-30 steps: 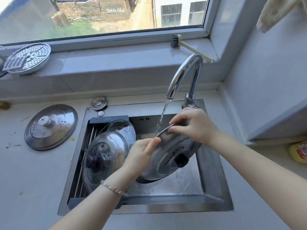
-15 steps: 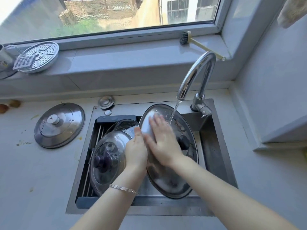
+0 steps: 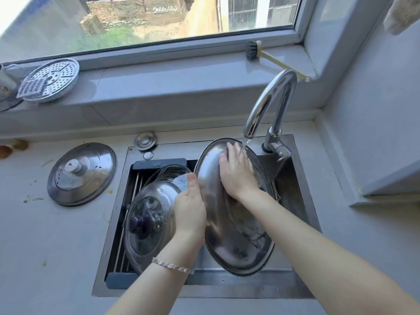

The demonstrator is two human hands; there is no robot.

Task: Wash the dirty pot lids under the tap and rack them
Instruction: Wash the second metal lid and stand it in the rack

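Behind right hand (image 3: 236,173), half-hidden steel lid (image 3: 236,253).

I see a home kitchen: steel sink (image 3: 227,289), tap (image 3: 272,94) running over it, a pot lid (image 3: 236,251) in it, window (image 3: 159,19) behind it

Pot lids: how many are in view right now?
4. The counter lid lies left of the sink; front glass lid and rear glass lid sit in the rack; held steel lid is under the tap. Others could hide behind them.
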